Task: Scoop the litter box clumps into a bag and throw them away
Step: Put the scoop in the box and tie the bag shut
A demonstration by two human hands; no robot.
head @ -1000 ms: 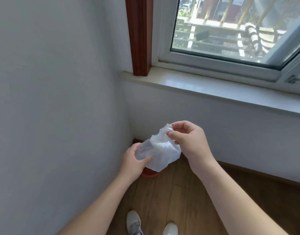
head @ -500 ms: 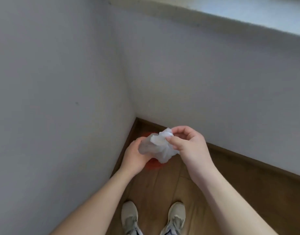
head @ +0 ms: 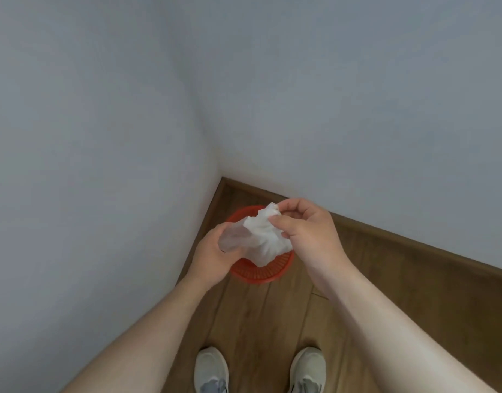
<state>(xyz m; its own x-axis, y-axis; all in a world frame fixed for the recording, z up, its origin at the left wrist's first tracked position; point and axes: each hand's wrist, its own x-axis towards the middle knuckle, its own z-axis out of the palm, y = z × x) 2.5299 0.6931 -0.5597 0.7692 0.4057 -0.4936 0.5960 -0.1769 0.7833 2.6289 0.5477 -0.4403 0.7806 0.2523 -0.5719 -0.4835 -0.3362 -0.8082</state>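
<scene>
A small crumpled white plastic bag hangs between both hands, directly above a round red slotted waste basket that stands on the floor in the room's corner. My left hand grips the bag's lower left side from beneath. My right hand pinches the bag's bunched top between thumb and forefinger. The bag and my hands hide most of the basket's opening. What is inside the bag cannot be seen.
Two grey-white walls meet at the corner behind the basket, edged with a brown skirting board. The floor is wooden planks. My two pale sneakers stand near the bottom edge.
The view has tilted downward, so the window and sill are gone and the red basket shows under the bag. Both hands keep their hold on the bag.
</scene>
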